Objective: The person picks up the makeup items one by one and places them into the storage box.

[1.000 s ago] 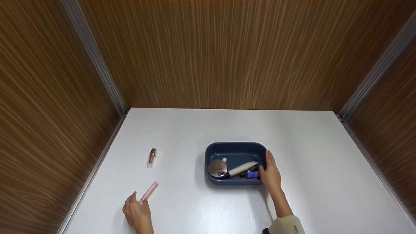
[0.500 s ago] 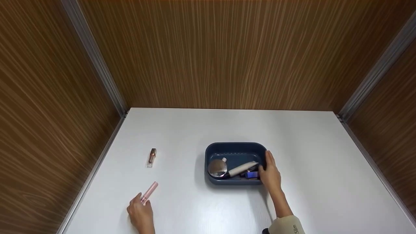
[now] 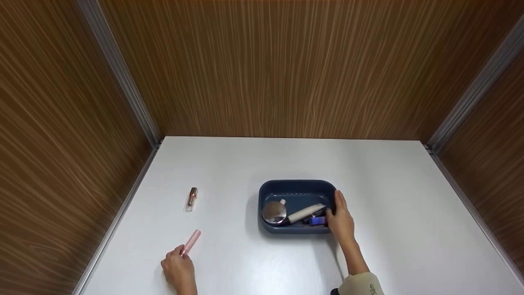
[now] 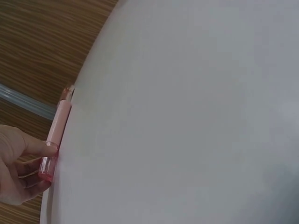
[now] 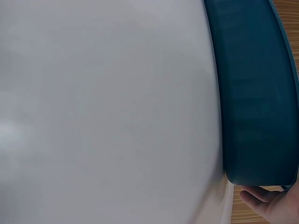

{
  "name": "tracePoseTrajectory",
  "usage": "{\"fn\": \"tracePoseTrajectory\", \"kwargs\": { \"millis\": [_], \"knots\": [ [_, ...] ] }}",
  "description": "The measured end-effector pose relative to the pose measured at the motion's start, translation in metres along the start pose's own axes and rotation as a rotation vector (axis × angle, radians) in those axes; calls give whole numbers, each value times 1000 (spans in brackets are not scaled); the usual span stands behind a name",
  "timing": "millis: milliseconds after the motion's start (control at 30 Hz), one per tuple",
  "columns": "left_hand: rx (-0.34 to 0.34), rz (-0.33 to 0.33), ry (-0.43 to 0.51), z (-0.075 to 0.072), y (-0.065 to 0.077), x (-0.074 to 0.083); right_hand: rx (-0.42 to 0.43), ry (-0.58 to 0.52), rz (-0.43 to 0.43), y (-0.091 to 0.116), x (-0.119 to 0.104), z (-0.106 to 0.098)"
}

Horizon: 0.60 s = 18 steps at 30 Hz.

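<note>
My left hand (image 3: 179,270) pinches the clear lower end of a pink lip gloss tube (image 3: 191,241) at the table's front left. In the left wrist view the thumb lies on one side of the tube (image 4: 58,123) and the fingers on the other. A dark blue bin (image 3: 297,230) stands mid-table, and my right hand (image 3: 342,223) grips its right wall, thumb over the rim and fingers outside. Inside the bin lie a round silver compact (image 3: 274,212), a whitish tube (image 3: 305,213) and a blue-purple item (image 3: 317,221); darker things beneath are partly hidden.
A lipstick (image 3: 191,199) with a clear end lies on the white table (image 3: 229,164), beyond the left hand. Wood-grain panels (image 3: 262,69) close off the back and both sides, with metal strips (image 3: 123,69) at the corners.
My left hand has shifted slightly to the right and its fingers have closed on the pink lip gloss tube, which has barely moved. My right hand and the bin stay put.
</note>
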<state>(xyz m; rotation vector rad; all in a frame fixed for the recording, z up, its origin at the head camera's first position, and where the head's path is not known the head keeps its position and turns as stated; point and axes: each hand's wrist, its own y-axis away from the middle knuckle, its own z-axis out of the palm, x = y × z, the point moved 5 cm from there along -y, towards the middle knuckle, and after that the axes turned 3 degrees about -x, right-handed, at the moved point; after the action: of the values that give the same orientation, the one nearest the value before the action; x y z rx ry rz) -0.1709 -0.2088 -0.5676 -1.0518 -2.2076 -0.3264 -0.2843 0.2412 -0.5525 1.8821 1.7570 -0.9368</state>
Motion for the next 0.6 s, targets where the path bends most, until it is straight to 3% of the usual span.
{"fn": "tracePoseTrajectory", "kwargs": {
  "millis": [200, 467, 600],
  "knots": [
    [-11, -11, -10, 3, -2, 1, 0, 1, -5, 0, 1, 0],
    [10, 57, 1, 2, 0, 3, 7, -1, -12, 0, 1, 0],
    [0, 49, 7, 1, 1, 4, 6, -6, -9, 0, 1, 0]
  ]
}}
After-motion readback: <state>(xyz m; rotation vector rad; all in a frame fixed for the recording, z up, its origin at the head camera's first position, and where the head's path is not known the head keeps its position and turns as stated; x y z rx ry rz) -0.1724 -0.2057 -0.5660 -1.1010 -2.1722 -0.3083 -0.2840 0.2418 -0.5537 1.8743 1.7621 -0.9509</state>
